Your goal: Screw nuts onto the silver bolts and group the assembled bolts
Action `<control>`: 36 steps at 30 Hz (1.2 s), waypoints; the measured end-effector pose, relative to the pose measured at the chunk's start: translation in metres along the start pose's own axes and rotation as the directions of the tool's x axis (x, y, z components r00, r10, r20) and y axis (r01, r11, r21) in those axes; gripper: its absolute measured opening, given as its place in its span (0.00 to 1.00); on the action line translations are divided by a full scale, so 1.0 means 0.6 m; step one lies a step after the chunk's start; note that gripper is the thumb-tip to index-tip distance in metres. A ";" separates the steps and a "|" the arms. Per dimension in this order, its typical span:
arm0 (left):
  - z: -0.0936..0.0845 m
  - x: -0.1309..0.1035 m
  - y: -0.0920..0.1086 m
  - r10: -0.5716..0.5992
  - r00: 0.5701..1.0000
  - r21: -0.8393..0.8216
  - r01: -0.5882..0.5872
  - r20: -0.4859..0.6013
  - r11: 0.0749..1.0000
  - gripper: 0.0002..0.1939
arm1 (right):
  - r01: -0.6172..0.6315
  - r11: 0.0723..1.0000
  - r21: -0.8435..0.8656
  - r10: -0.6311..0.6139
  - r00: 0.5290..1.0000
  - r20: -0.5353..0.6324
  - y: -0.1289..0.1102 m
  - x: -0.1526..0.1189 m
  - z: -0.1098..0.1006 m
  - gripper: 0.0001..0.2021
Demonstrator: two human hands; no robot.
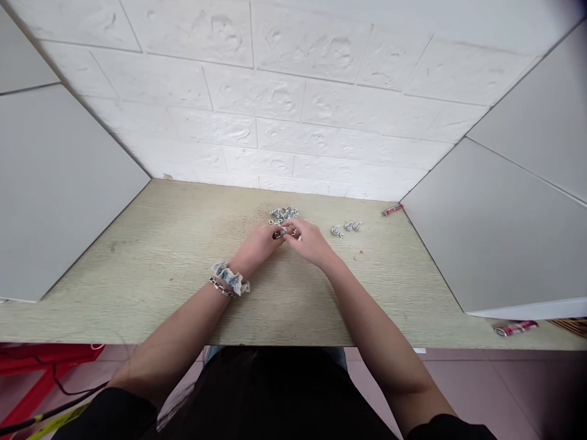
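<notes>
The pale counter (174, 214) meets a white wall (275, 134). The left hand (259, 245) pinches a small metal piece (279, 234), seemingly crosswise, toward the right hand (312, 242), whose fingers' grip I cannot tell; a bolt heap (288, 212) lies just beyond, a smaller group (356, 227) rightward.

Bolts (288, 212) — shiny metal, seemingly; tabletop (293, 299) — matt, grained wood.

Single head-worn view, looking forward and steeply down. Black shirt (275, 391) nearest the lens, bottom centre; left hand (259, 247) and right hand (309, 240) farther off, mid-frame; table (151, 244) across the middle; wall (279, 91) farthest, up top.
</notes>
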State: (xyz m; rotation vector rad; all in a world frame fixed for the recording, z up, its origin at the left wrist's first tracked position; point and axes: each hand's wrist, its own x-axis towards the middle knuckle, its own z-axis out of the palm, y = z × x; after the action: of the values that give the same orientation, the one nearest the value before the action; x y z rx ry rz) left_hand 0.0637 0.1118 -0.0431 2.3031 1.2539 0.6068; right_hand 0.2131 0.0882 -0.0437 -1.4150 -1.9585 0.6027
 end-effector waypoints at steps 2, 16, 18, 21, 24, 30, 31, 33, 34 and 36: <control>0.000 -0.001 0.002 0.007 1.000 -0.016 -0.007 0.007 1.000 0.12 | 0.047 0.999 -0.008 -0.046 0.999 0.024 0.001 0.001 0.003 0.11; 0.000 -0.003 0.004 0.017 1.000 -0.019 -0.017 -0.003 1.000 0.12 | -0.024 0.999 -0.042 0.024 1.000 0.008 -0.003 -0.001 0.008 0.09; 0.002 -0.003 0.002 0.022 1.000 -0.016 -0.022 -0.001 1.000 0.12 | -0.014 0.998 -0.066 0.015 1.000 0.022 -0.003 -0.001 0.010 0.08; 0.006 -0.002 -0.001 0.006 1.000 0.028 -0.006 0.000 1.000 0.11 | -0.135 0.971 -0.196 0.142 0.990 0.022 -0.007 -0.003 0.008 0.18; 0.010 0.000 -0.004 0.001 1.000 0.072 0.001 -0.029 0.997 0.10 | -0.250 0.939 -0.237 0.250 0.968 -0.029 -0.011 -0.005 0.003 0.28; 0.007 -0.001 -0.002 0.022 1.000 0.021 -0.022 -0.013 1.000 0.10 | -0.093 0.994 -0.048 0.092 0.995 -0.032 -0.006 -0.003 0.008 0.09; 0.006 -0.002 -0.001 0.021 1.000 0.019 -0.020 -0.006 1.000 0.11 | -0.069 0.997 -0.037 0.068 0.998 -0.016 -0.005 -0.002 0.009 0.10; 0.005 -0.003 0.001 0.013 1.000 0.012 -0.013 -0.003 1.000 0.11 | -0.044 0.998 -0.047 0.044 0.999 0.001 -0.004 -0.002 0.010 0.10; 0.005 -0.003 0.001 0.009 1.000 0.005 -0.009 -0.005 1.000 0.12 | -0.045 0.997 -0.068 0.045 0.999 -0.001 -0.004 -0.002 0.010 0.10; 0.006 -0.004 0.002 0.005 1.000 -0.007 -0.005 -0.008 1.000 0.11 | -0.065 0.989 -0.134 0.064 0.998 -0.012 -0.006 -0.003 0.009 0.09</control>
State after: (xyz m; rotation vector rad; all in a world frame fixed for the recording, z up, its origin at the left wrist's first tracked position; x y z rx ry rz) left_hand 0.0653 0.1089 -0.0458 2.3011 1.2479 0.6214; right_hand 0.2074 0.0855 -0.0455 -1.5653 -1.9858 0.5017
